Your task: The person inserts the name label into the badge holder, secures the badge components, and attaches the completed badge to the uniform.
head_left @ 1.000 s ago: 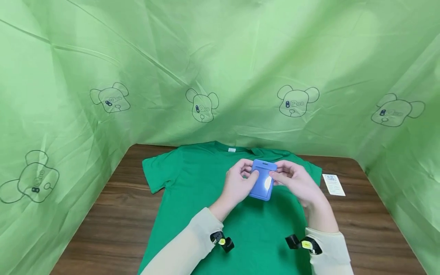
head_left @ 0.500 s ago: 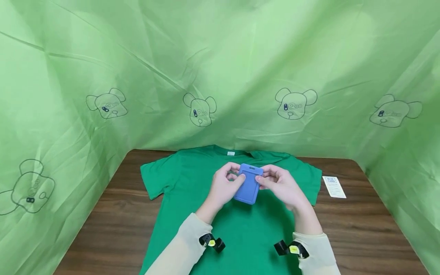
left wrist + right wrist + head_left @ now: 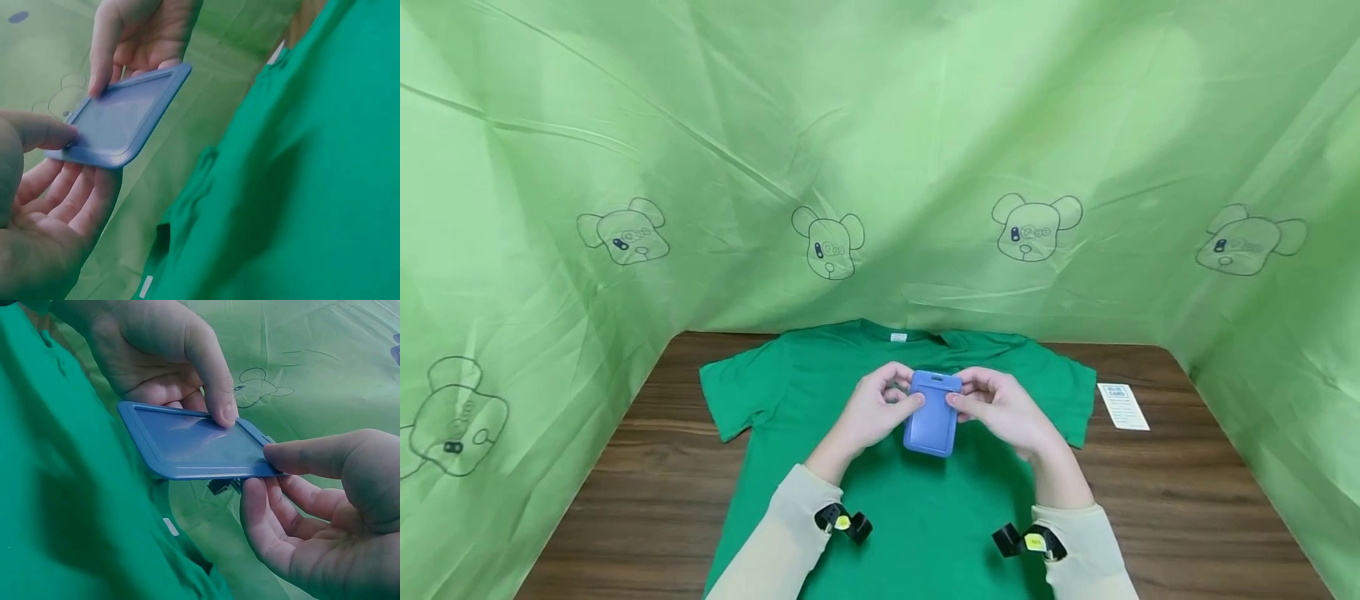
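Observation:
A blue badge holder with a clear window and a slot at its top edge is held up over a green T-shirt. My left hand pinches its left side, thumb on the front face and fingers behind. On the other side, my right hand pinches it the same way. The left wrist view shows the holder tilted between both thumbs. From the right wrist, a small dark clip shows beneath the holder, near the right fingertips.
A white printed card lies on the brown wooden table, just right of the shirt's sleeve. Green fabric with printed bear heads hangs around the back and sides.
Both hands have shifted left and slightly nearer with the badge holder between them. The glare on its window has gone, and the view has turned a little.

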Demonstrator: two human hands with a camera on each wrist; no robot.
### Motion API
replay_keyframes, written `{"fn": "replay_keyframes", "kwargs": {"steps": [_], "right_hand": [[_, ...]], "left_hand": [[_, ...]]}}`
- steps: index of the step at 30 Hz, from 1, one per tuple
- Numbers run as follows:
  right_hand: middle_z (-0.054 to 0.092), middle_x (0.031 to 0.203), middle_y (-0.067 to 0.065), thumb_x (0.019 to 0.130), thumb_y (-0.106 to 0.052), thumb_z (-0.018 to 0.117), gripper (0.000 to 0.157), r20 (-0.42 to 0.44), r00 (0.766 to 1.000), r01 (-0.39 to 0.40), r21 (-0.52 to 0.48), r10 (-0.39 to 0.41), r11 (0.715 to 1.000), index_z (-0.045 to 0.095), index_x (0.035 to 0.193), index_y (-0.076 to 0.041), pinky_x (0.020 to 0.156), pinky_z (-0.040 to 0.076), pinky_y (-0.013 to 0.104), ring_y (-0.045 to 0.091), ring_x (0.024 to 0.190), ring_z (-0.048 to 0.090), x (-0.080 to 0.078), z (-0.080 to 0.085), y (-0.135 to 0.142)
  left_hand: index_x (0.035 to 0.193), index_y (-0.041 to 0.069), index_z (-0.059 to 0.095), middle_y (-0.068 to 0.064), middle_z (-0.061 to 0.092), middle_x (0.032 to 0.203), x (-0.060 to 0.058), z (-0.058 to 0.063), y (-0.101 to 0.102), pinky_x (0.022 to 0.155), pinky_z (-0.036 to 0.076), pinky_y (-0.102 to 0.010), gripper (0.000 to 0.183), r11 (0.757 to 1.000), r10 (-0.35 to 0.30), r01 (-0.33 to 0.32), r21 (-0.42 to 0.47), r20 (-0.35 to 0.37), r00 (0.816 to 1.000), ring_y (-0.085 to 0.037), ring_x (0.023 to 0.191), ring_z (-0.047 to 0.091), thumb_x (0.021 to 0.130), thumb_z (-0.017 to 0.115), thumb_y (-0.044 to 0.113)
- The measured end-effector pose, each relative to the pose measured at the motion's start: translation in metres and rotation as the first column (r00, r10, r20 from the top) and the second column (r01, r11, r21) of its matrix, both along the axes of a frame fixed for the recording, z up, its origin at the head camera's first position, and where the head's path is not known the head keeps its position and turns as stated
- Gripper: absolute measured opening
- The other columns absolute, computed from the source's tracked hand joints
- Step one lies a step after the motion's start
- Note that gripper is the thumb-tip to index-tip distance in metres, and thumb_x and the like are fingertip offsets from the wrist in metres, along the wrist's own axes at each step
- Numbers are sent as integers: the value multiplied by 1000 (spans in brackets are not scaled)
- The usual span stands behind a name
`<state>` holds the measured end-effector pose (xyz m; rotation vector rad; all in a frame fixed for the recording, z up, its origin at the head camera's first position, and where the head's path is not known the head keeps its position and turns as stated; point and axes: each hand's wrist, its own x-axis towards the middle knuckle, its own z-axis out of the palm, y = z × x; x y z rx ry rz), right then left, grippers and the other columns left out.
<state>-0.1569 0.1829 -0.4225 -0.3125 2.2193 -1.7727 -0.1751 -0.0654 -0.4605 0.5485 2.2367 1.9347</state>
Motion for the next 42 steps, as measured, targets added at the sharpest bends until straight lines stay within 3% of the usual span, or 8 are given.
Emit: {"fn": "replay_keyframes", "kwargs": {"steps": [6, 13, 20, 25, 31, 35, 42], "right_hand": [[75, 108, 16, 107, -17, 73, 31, 27, 999, -28, -25, 29, 999, 69, 128, 7, 89, 65, 43, 22, 91, 73, -2, -2, -8], [76, 98, 12, 107, -26, 75, 32, 46, 999, 13, -1, -13, 1000, 74, 123, 2, 80, 62, 38, 23, 84, 68, -1, 0, -12], [76, 112, 11, 110, -34, 71, 44, 51, 995, 81, 29, -82, 996, 71, 139, -1, 78, 59, 36, 25, 89, 66, -1, -3, -20], [73, 120, 12, 110, -36, 70, 43, 16, 987, 158, 28, -158, 987, 70, 139, -4, 78, 57, 36, 21, 91, 64, -3, -5, -26], [74, 114, 11, 108, -30, 73, 35, -56, 974, 222, 2, -221, 975, 72, 129, -2, 83, 57, 28, 20, 97, 68, -3, -6, -29], [75, 108, 13, 106, -27, 76, 29, -121, 964, 234, -34, -236, 972, 75, 122, -2, 78, 55, 25, 19, 91, 68, -2, -5, -30], [76, 102, 12, 105, -24, 78, 22, -257, 923, 293, -9, -285, 956, 78, 115, -4, 75, 54, 24, 18, 87, 65, -3, -2, -32]], "left_hand": [[121, 6, 69, -5, 72, 101, -1, 6, -11, 73, 56, -27, 20, 998, -33, 32, -49, -24, 999, -17, 83, 72, 103, 76, 10], [117, 6, 69, -4, 72, 97, -1, 9, -11, 70, 55, -26, 17, 996, -54, 50, -71, -59, 997, -16, 80, 71, 102, 76, 9], [115, 8, 70, -4, 74, 99, -1, 10, -16, 67, 54, -28, 16, 989, -82, 74, -132, -57, 995, -16, 79, 72, 102, 77, 14], [113, 12, 72, -1, 72, 99, -1, 14, -15, 69, 56, -29, 14, 978, -96, 77, -195, -88, 992, -16, 82, 70, 101, 79, 16], [111, 12, 72, 1, 71, 92, 0, 17, -13, 69, 55, -29, 14, 966, -129, 102, -239, -99, 987, -14, 79, 68, 101, 79, 18], [109, 13, 72, 1, 71, 91, 1, 18, -15, 70, 56, -29, 13, 964, -126, 101, -246, -88, 988, -15, 78, 67, 100, 80, 18], [109, 13, 72, 2, 71, 91, 1, 20, -16, 72, 57, -30, 12, 959, -128, 95, -266, -109, 986, -14, 79, 67, 101, 79, 18]]}}
